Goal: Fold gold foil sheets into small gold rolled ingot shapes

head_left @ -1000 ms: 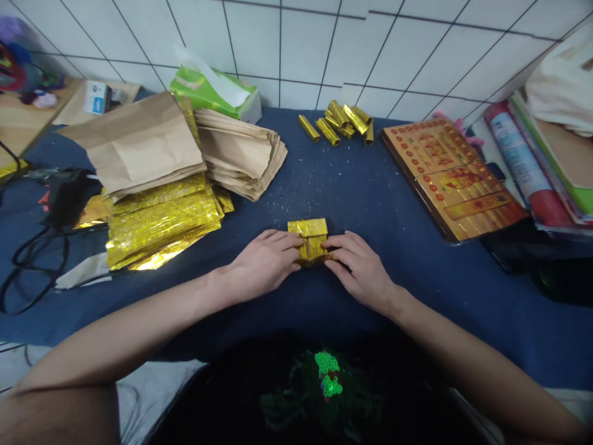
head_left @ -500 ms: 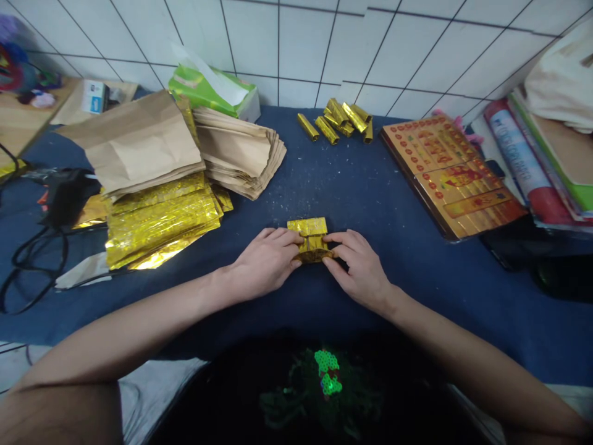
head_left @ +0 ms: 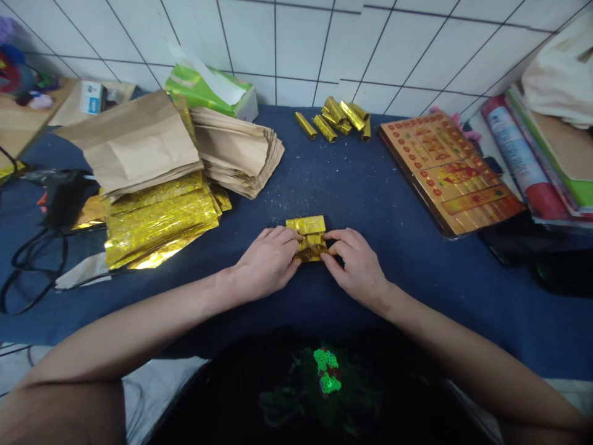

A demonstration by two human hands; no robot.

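Holds a small folded gold packet (head_left: 314, 240) on the blue-covered table (head_left: 440, 272), near the middle of the view. Grips it from nine o'clock with the left hand (head_left: 269, 262) and from three o'clock with the right hand (head_left: 359, 262), with fingers bent over the side edges and only narrow gaps between thumb and forefinger. Compared with a second ago, now has the six-o'clock edge curled higher and turned in toward the middle, with less of the centre seam showing. Keeps the twelve-o'clock flap flat, as earlier. Suggests a near-side fold well begun but probably not creased. Farther out, leaves undisturbed a loose cluster of gold rolls (head_left: 340, 117) between twelve and one o'clock, a red-and-gold box (head_left: 451, 173) at two, and, near ten, a stack of gold sheets (head_left: 160, 213) partly under brown papers (head_left: 132, 139). Past those, at eleven, includes a green tissue pack (head_left: 204, 93).
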